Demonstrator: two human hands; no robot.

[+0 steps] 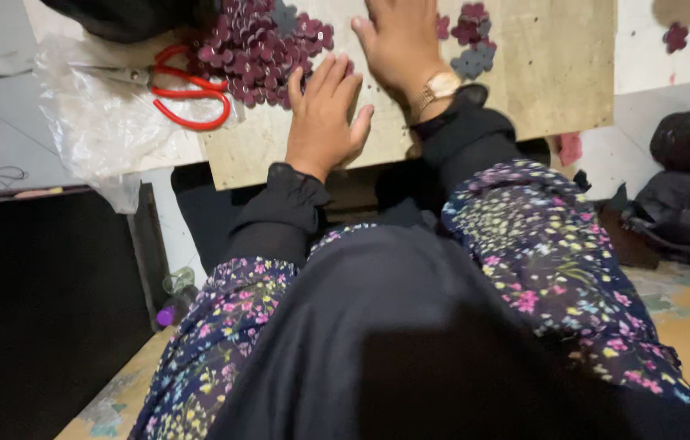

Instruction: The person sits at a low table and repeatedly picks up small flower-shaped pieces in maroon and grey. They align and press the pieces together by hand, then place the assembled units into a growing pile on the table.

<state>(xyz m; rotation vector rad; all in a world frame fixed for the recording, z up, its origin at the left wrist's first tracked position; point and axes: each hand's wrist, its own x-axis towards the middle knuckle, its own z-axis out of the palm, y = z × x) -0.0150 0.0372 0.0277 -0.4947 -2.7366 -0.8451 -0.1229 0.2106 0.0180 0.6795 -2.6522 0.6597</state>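
Left hand (324, 118) flat, fingers spread, holding nothing, resting on pale wooden board (557, 73), fingertips touching heap of small maroon flower-shaped felt pieces (259, 49). Right hand (400, 41) palm-down on board just beside heap; grip partly cut off, cannot tell. Red-handled scissors (186, 94) lie left of heap on clear plastic sheet (100, 130).

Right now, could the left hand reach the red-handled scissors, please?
Probably yes: the left hand lies flat on the board beside the pile of maroon flower pieces, and the scissors lie just left, nothing between.
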